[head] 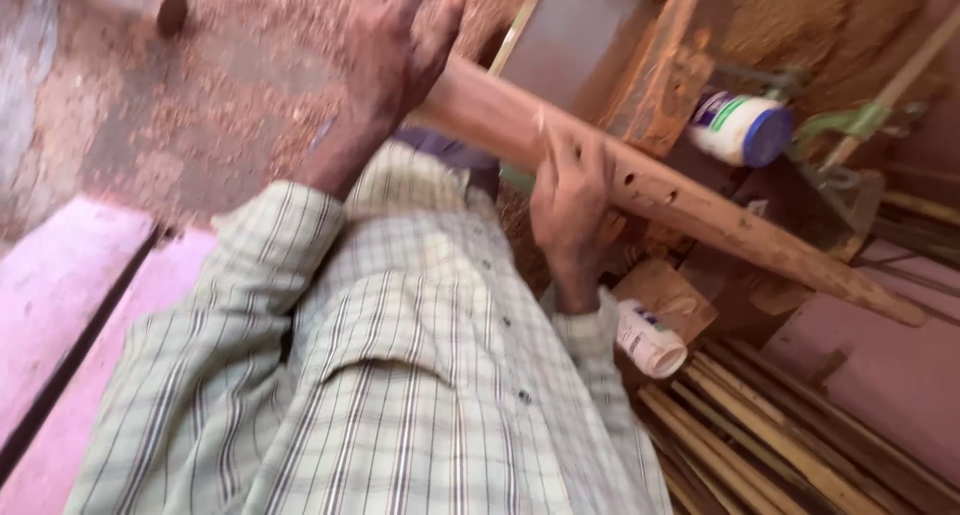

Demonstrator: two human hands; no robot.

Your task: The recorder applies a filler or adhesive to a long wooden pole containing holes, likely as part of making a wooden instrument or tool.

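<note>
- Checked shirt sleeve (330, 375) fills the foreground; left hand (395, 50) wraps the upper end of the tapered wooden piece (700, 210).
- Right hand (568, 210) clasps it mid-length.
- Risk: the unsupported far end may swing into the white jar (740, 127).
- Risk: sawdust on the floor (200, 85) invites slipping.

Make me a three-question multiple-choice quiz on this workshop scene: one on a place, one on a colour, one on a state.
1. Where does the upper white container lie? A. right of the wooden piece's upper part B. on the pink slab C. in a hand
2. What colour is its lid? A. red B. blue C. black
3. How is the long wooden piece held? A. by both hands B. by one hand C. lying free

A: white container lies right of the wooden piece.
B: lid is blue.
A: left hand and right hand grip it.
</note>
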